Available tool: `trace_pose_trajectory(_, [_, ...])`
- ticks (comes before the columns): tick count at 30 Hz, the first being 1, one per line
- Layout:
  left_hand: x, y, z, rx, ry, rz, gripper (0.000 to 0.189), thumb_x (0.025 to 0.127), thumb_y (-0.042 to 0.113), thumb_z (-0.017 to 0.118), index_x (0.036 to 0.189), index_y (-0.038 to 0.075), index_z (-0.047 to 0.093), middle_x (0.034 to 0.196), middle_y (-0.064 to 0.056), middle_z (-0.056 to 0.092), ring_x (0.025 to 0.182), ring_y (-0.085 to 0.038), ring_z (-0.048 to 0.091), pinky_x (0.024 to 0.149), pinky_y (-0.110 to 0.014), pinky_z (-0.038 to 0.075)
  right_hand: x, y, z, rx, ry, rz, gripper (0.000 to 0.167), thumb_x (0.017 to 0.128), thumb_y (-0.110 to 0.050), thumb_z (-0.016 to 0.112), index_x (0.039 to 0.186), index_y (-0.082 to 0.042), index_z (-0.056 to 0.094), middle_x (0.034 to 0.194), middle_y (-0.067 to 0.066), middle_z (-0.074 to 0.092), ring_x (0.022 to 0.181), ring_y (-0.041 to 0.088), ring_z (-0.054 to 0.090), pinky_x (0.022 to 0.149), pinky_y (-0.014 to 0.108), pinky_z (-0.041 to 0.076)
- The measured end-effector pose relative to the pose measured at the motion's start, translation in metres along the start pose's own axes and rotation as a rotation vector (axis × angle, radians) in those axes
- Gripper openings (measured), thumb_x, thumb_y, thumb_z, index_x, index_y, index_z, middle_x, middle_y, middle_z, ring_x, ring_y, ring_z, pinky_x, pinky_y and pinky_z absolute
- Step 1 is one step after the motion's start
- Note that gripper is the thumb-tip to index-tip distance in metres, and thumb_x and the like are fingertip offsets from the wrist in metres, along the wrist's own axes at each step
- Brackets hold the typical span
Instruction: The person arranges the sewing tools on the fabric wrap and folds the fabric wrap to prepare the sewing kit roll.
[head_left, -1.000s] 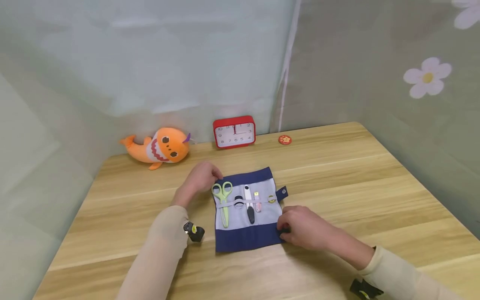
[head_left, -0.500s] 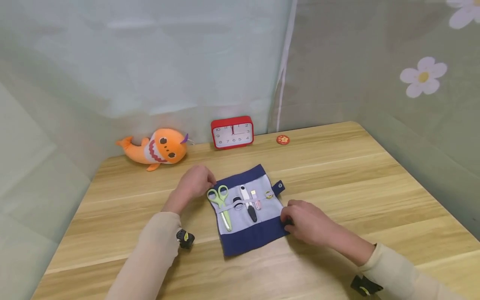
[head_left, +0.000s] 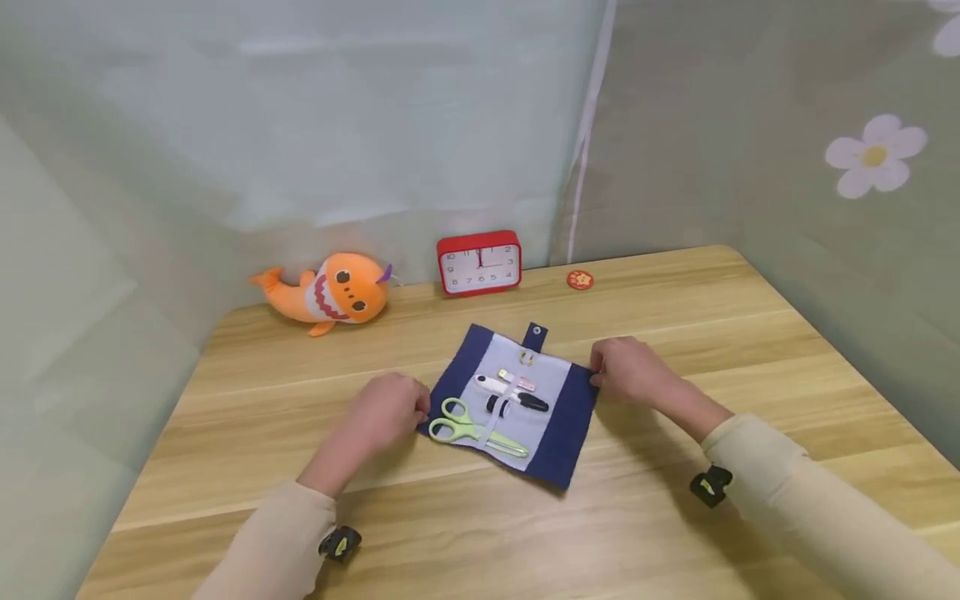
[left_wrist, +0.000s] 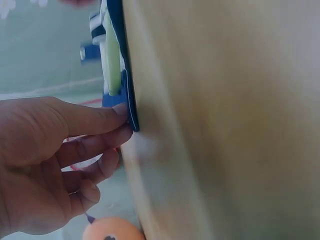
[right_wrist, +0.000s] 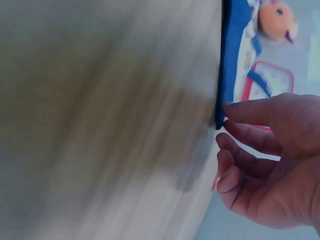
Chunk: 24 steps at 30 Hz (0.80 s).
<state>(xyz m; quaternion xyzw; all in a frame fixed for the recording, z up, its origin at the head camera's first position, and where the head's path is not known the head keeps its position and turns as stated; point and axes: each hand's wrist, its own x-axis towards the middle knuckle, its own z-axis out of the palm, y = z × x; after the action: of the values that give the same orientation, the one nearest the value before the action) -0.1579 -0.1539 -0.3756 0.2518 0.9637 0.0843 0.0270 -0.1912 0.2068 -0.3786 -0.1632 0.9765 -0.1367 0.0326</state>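
An unrolled navy fabric tool pouch (head_left: 567,433) with a pale grey lining lies turned at an angle on the table. Under its elastic strap sit green-handled scissors (head_left: 459,429), a dark thread spool (head_left: 497,406), a white and black cutter-like tool (head_left: 491,384), a small pink and clear item (head_left: 526,383) and a yellowish ring-like item (head_left: 527,358). A snap tab (head_left: 535,337) points toward the back. My left hand (head_left: 387,412) pinches the pouch's left corner between thumb and forefinger. At the right corner, my right hand (head_left: 631,368) pinches the navy edge.
Along the back of the wooden table (head_left: 750,367) stand an orange plush shark (head_left: 352,287) and a red-framed clock (head_left: 480,265). A round red badge (head_left: 580,279) lies right of the clock. Fabric-covered walls border the table behind and at both sides.
The pouch has turned counterclockwise, so its tab now points to the back and the scissors lie nearer the front. My left hand has come nearer; my right hand has moved farther back.
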Motion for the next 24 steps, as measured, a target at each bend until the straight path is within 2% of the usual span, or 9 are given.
trace_pose_trajectory(3, [-0.014, 0.015, 0.004, -0.015, 0.045, 0.025, 0.020, 0.085, 0.007, 0.085, 0.072, 0.016, 0.073, 0.070, 0.006, 0.068, 0.068, -0.013, 0.060, 0.067, -0.034, 0.052, 0.016, 0.005, 0.001, 0.005, 0.039, 0.017, 0.008, 0.090, -0.009, 0.078, 0.091, -0.002, 0.075, 0.091, 0.012, 0.077, 0.082, 0.029, 0.069, 0.078, 0.049, 0.057])
trace_pose_trajectory(7, [-0.027, 0.036, 0.011, -0.021, 0.101, 0.068, 0.025, 0.081, 0.012, 0.090, 0.068, 0.017, 0.070, 0.066, 0.007, 0.065, 0.065, -0.011, 0.059, 0.064, -0.032, 0.049, 0.033, 0.007, 0.004, 0.019, 0.100, -0.001, 0.008, 0.090, -0.007, 0.076, 0.094, 0.000, 0.077, 0.090, 0.013, 0.077, 0.085, 0.031, 0.071, 0.081, 0.050, 0.057])
trace_pose_trajectory(11, [-0.034, 0.050, 0.015, -0.042, 0.105, 0.081, 0.026, 0.081, 0.015, 0.091, 0.068, 0.016, 0.068, 0.066, 0.007, 0.063, 0.067, -0.012, 0.057, 0.066, -0.031, 0.048, 0.042, 0.006, 0.009, 0.044, 0.138, -0.035, 0.009, 0.090, -0.004, 0.075, 0.096, 0.001, 0.079, 0.090, 0.014, 0.078, 0.086, 0.033, 0.072, 0.084, 0.051, 0.057])
trace_pose_trajectory(17, [-0.036, 0.060, 0.018, -0.056, 0.094, 0.074, 0.028, 0.081, 0.017, 0.091, 0.067, 0.017, 0.067, 0.064, 0.007, 0.061, 0.066, -0.011, 0.054, 0.065, -0.030, 0.046, 0.047, 0.007, 0.010, 0.076, 0.139, -0.031, 0.010, 0.091, -0.005, 0.074, 0.098, 0.001, 0.079, 0.090, 0.013, 0.077, 0.087, 0.033, 0.071, 0.085, 0.051, 0.056])
trace_pose_trajectory(24, [-0.034, 0.061, 0.018, -0.068, 0.081, 0.076, 0.027, 0.081, 0.016, 0.091, 0.068, 0.016, 0.067, 0.065, 0.006, 0.060, 0.065, -0.011, 0.053, 0.064, -0.029, 0.045, 0.048, 0.008, 0.009, 0.082, 0.126, -0.029, 0.011, 0.091, -0.005, 0.074, 0.098, 0.001, 0.079, 0.089, 0.014, 0.076, 0.087, 0.032, 0.070, 0.085, 0.051, 0.056])
